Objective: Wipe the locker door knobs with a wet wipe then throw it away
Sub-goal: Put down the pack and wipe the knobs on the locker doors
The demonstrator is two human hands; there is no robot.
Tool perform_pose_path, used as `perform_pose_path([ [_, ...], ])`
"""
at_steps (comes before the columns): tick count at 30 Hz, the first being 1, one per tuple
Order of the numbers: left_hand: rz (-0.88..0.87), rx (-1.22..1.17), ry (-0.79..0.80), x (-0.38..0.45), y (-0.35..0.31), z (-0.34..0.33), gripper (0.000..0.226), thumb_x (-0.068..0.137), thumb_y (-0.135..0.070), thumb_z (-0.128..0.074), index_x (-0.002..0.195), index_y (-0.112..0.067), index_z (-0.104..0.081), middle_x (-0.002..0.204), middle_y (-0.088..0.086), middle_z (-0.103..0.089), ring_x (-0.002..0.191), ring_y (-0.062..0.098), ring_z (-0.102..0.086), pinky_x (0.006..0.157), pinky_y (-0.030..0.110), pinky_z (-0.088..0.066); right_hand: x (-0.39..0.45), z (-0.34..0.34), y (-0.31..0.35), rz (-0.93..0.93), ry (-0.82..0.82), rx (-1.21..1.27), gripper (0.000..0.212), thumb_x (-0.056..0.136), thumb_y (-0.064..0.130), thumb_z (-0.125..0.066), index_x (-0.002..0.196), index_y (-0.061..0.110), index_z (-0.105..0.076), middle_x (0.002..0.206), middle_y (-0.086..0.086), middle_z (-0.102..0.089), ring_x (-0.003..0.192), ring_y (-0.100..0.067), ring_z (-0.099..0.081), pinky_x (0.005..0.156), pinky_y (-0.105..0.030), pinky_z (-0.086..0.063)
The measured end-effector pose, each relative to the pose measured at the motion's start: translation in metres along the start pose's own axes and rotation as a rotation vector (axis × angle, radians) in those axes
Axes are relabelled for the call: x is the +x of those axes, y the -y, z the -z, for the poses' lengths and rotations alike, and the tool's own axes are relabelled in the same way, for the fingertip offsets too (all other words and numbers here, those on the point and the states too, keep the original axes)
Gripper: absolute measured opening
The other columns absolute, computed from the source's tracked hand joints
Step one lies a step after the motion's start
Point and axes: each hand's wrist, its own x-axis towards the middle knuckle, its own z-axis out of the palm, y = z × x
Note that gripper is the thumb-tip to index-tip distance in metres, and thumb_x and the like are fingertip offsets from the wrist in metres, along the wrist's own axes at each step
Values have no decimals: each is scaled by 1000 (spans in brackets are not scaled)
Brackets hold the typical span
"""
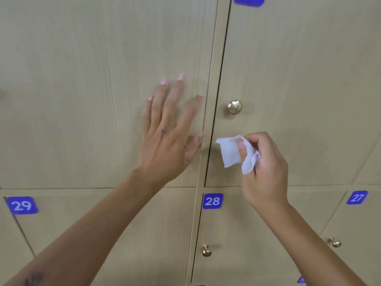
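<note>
A brass knob with a key slot sits on the upper right locker door. Just below it, my right hand pinches a crumpled white wet wipe, a short way beneath the knob and not touching it. My left hand lies flat with fingers spread on the upper left door, beside the gap between the doors. Two more brass knobs show below: one on locker 28 and one on locker 27.
Blue number tags mark the lower lockers: 29, 28 and 27. Another blue tag is cut off at the top edge. Beige wood-grain doors fill the whole view.
</note>
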Motion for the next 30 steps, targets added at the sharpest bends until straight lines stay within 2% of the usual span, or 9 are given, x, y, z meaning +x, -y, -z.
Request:
perform_pose_path([
  [4, -38, 93, -12, 35, 2, 5, 70, 94, -39, -57, 159, -24, -35, 170, 14, -16, 158, 37, -11, 124, 50, -10, 31, 5, 13, 6, 47, -25, 8, 96, 36, -35, 97, 29, -38, 87, 3, -64, 71, -25, -57, 59, -37, -45],
  [10, -89, 259, 17, 44, 9, -8, 71, 102, -50, -40, 164, -28, -15, 172, 14, -4, 159, 36, -1, 127, 51, -5, 53, 2, 14, -60, 162, -107, 12, 89, 41, -26, 97, 32, -27, 82, 0, -66, 64, -29, -58, 53, -34, -43],
  [13, -104, 329, 8, 43, 11, -15, 71, 104, -56, -30, 165, -28, -6, 172, 14, -1, 158, 38, 1, 127, 54, -6, 57, -3, 9, -101, 163, -52, 15, 90, 43, -25, 101, 33, -27, 73, 13, -60, 59, -11, -56, 50, -31, -41],
  [14, -104, 336, 2, 42, 10, -17, 71, 105, -56, -28, 165, -28, -5, 172, 14, -1, 158, 38, 1, 127, 55, -7, 59, -4, 6, -117, 153, -19, 10, 95, 35, -32, 105, 35, -28, 68, 16, -56, 56, -8, -54, 49, -26, -39],
  [16, -104, 339, -12, 43, 10, -18, 70, 105, -56, -26, 165, -28, -4, 172, 15, -2, 158, 39, 0, 127, 55, -8, 64, -7, 0, -138, 141, 45, 32, 99, 13, -45, 116, 37, -33, 60, 11, -49, 54, -12, -47, 49, -29, -39],
  [19, -110, 324, -26, 42, 11, -18, 69, 105, -54, -26, 165, -27, -5, 172, 15, -3, 158, 39, -1, 127, 56, -9, 68, -4, 1, -93, 212, 108, 36, 102, 7, -46, 124, 35, -49, 63, 11, -51, 59, -10, -47, 55, -22, -39],
  [22, -110, 324, -29, 42, 11, -19, 68, 105, -54, -26, 165, -27, -6, 171, 15, -4, 158, 39, -1, 126, 57, -11, 71, -5, 5, -104, 249, 214, 24, 107, 14, -44, 111, 30, -62, 86, 6, -66, 73, -12, -57, 64, -22, -43],
  [27, -109, 308, -39, 42, 11, -21, 68, 105, -52, -28, 165, -27, -8, 171, 16, -6, 158, 40, -3, 125, 58, -12, 77, -8, 12, -152, 197, 332, 26, 107, 28, -46, 88, 21, -63, 79, -11, -63, 71, -22, -55, 62, -29, -42],
  [30, -109, 306, -38, 41, 12, -22, 68, 105, -52, -29, 165, -27, -8, 171, 16, -6, 158, 40, -3, 126, 58, -11, 77, -9, 11, -141, 186, 345, 35, 108, 33, -41, 84, 16, -61, 73, -19, -63, 71, -33, -61, 67, -44, -50],
])
